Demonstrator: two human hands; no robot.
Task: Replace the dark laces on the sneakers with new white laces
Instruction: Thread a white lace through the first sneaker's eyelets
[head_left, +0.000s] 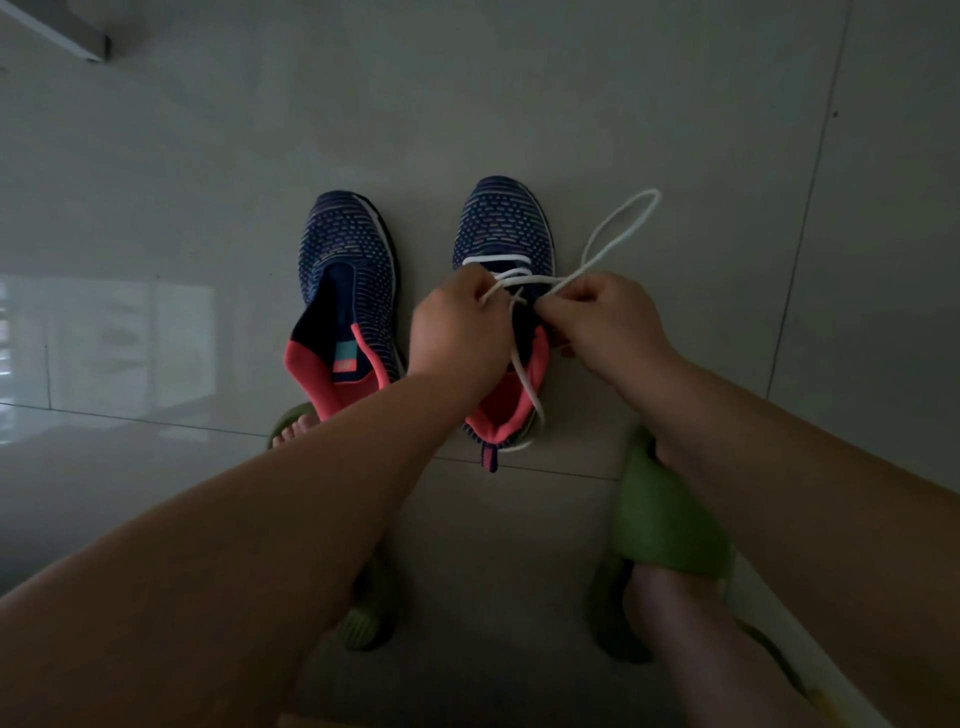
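Two dark blue knit sneakers with pink collars stand side by side on the tiled floor, toes pointing away. The left sneaker (347, 280) has no lace in it. The right sneaker (503, 228) carries a white lace (618, 228) across its lowest eyelets. My left hand (460, 327) pinches one strand of the lace over the tongue. My right hand (605, 322) pinches the other strand, which loops out to the right of the shoe. A loose length of lace trails down over the pink collar toward the heel.
My feet in green slippers (660, 519) rest on the grey floor tiles (208, 156) just behind the sneakers, one on each side. A pale ledge corner (78, 41) shows at the top left. The room is dim.
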